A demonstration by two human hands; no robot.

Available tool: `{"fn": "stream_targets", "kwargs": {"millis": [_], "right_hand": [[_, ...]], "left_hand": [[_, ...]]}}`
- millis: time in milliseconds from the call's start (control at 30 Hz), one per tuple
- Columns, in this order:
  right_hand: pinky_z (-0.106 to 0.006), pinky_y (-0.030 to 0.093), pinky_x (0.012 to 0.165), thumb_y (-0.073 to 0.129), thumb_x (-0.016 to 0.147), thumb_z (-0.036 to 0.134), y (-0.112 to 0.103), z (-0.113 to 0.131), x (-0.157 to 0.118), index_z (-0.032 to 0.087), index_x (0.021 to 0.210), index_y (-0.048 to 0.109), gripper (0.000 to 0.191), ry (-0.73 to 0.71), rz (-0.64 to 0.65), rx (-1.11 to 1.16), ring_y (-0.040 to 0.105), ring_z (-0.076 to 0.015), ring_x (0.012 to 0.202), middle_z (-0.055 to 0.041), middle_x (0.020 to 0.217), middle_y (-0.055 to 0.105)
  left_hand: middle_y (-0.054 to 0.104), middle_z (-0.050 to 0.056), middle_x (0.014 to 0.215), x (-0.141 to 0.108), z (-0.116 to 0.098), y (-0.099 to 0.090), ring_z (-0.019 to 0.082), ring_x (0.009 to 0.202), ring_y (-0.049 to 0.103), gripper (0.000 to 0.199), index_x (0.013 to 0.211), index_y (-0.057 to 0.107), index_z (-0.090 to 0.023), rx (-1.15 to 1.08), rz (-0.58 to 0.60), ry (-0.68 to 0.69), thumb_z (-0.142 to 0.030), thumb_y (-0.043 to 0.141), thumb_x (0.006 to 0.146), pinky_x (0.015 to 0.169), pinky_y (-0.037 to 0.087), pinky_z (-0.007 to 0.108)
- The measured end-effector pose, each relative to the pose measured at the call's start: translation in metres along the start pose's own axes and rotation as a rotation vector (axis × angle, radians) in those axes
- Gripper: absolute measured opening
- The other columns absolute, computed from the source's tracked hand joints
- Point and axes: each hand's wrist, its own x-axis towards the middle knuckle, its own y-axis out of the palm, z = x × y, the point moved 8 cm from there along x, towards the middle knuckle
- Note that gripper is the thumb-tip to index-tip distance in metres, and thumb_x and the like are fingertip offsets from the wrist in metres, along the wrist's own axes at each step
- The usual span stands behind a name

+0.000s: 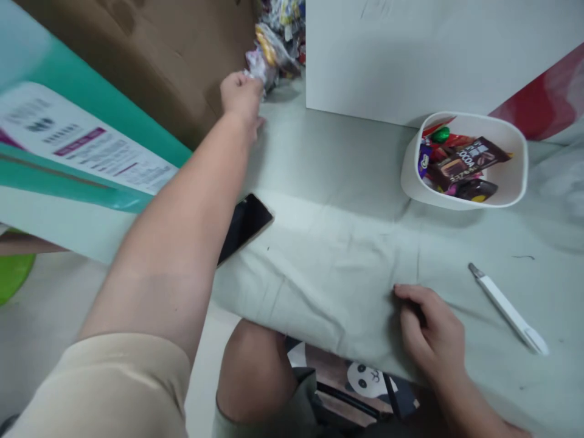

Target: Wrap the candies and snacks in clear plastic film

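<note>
My left hand point(241, 100) reaches to the far end of the cloth-covered table, its fingers pinched at a crumpled clear and purplish plastic wrapper point(261, 68). A heap of more shiny wrappers point(283, 27) lies just beyond it. My right hand point(433, 328) rests near the table's front edge, fingers curled in loosely with nothing in them. To its right lies a white craft knife point(508, 310) with a grey tip. Further back stands a white plastic bin point(465, 198) holding several wrapped sweets, among them a brown cocoa packet point(479, 158).
A dark phone point(246, 225) lies on the table, partly behind my left forearm. Along the left stand a green and white printed box point(91, 134) and brown cardboard point(182, 55). A large white box point(365, 55) blocks the back. Clear plastic point(559, 188) is at the right.
</note>
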Motion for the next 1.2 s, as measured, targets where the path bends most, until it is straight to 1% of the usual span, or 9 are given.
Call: {"fn": "stream_targets", "kwargs": {"millis": [133, 200, 333, 433, 533, 733, 833, 967, 1200], "right_hand": [[-0.032, 0.059, 0.067, 0.05, 0.084, 0.01, 0.0, 0.001, -0.002, 0.023, 0.094, 0.064, 0.022, -0.025, -0.037, 0.05, 0.072, -0.0198, 0.076, -0.0029, 0.086, 0.073], [-0.033, 0.058, 0.068, 0.05, 0.084, 0.011, -0.002, 0.001, -0.003, 0.022, 0.092, 0.065, 0.02, -0.018, -0.052, 0.091, 0.071, -0.0197, 0.076, -0.0036, 0.085, 0.073], [-0.035, 0.057, 0.071, 0.052, 0.083, 0.015, -0.02, -0.009, -0.008, 0.021, 0.09, 0.067, 0.018, 0.054, -0.132, 0.146, 0.07, -0.0208, 0.078, -0.0044, 0.085, 0.073], [-0.04, 0.056, 0.08, 0.053, 0.083, 0.019, -0.054, -0.027, -0.013, 0.022, 0.09, 0.067, 0.016, 0.082, -0.297, 0.061, 0.071, -0.0234, 0.085, -0.0052, 0.089, 0.074], [-0.046, 0.053, 0.085, 0.055, 0.082, 0.026, -0.086, -0.06, -0.024, 0.02, 0.093, 0.068, 0.018, 0.179, -0.42, -0.134, 0.068, -0.0272, 0.09, -0.0086, 0.091, 0.072], [-0.054, 0.048, 0.095, 0.064, 0.081, 0.038, -0.083, -0.126, -0.039, 0.018, 0.12, 0.068, 0.044, 0.368, -0.204, -0.327, 0.059, -0.0328, 0.104, -0.016, 0.111, 0.068], [-0.051, 0.049, 0.091, 0.062, 0.086, 0.036, -0.072, -0.133, -0.035, 0.02, 0.115, 0.071, 0.034, 0.395, -0.131, -0.339, 0.058, -0.03, 0.095, -0.0133, 0.1, 0.066], [-0.047, 0.051, 0.084, 0.055, 0.094, 0.033, -0.069, -0.118, -0.021, 0.021, 0.113, 0.068, 0.026, 0.369, -0.174, -0.249, 0.059, -0.0273, 0.089, -0.0116, 0.097, 0.062], [-0.042, 0.052, 0.08, 0.036, 0.105, 0.034, -0.062, -0.062, -0.013, 0.024, 0.107, 0.069, 0.034, 0.1, -0.197, -0.03, 0.063, -0.0255, 0.085, -0.0084, 0.081, 0.065]], "left_hand": [[0.039, -0.004, 0.075, -0.072, -0.034, -0.004, 0.007, 0.072, 0.038, 0.042, 0.085, 0.044, -0.023, -0.038, -0.066, -0.143, -0.043, 0.081, 0.086, 0.068, 0.043, 0.027], [0.047, -0.005, 0.078, -0.125, -0.057, 0.008, 0.007, 0.074, 0.044, 0.048, 0.091, 0.048, -0.025, -0.084, -0.013, -0.182, -0.04, 0.09, 0.074, 0.067, 0.044, 0.027], [0.063, -0.005, 0.099, -0.25, -0.093, 0.051, 0.012, 0.081, 0.063, 0.07, 0.112, 0.047, -0.035, -0.282, 0.162, -0.226, -0.013, 0.088, 0.06, 0.074, 0.052, 0.031], [0.06, -0.004, 0.092, -0.329, -0.092, 0.092, 0.013, 0.081, 0.066, 0.06, 0.111, 0.047, -0.029, -0.346, 0.319, -0.296, -0.013, 0.077, 0.062, 0.075, 0.051, 0.028], [0.061, -0.003, 0.09, -0.379, -0.079, 0.127, 0.013, 0.083, 0.067, 0.05, 0.106, 0.054, -0.025, -0.304, 0.504, -0.337, -0.016, 0.076, 0.062, 0.076, 0.048, 0.025], [0.068, 0.002, 0.1, -0.395, -0.073, 0.155, 0.016, 0.084, 0.065, 0.059, 0.12, 0.06, -0.029, -0.064, 0.653, -0.15, -0.031, 0.088, 0.068, 0.078, 0.051, 0.028], [0.07, 0.001, 0.098, -0.396, -0.067, 0.161, 0.015, 0.079, 0.065, 0.059, 0.119, 0.059, -0.029, -0.033, 0.695, -0.189, -0.03, 0.088, 0.067, 0.071, 0.051, 0.026], [0.073, 0.004, 0.102, -0.397, -0.071, 0.159, 0.017, 0.088, 0.067, 0.031, 0.104, 0.07, -0.024, 0.103, 0.715, -0.017, -0.025, 0.081, 0.075, 0.079, 0.053, 0.028], [0.069, 0.006, 0.128, -0.396, -0.072, 0.147, 0.018, 0.104, 0.07, 0.035, 0.115, 0.072, -0.027, 0.075, 0.732, 0.071, -0.02, 0.071, 0.082, 0.088, 0.056, 0.029]]}}
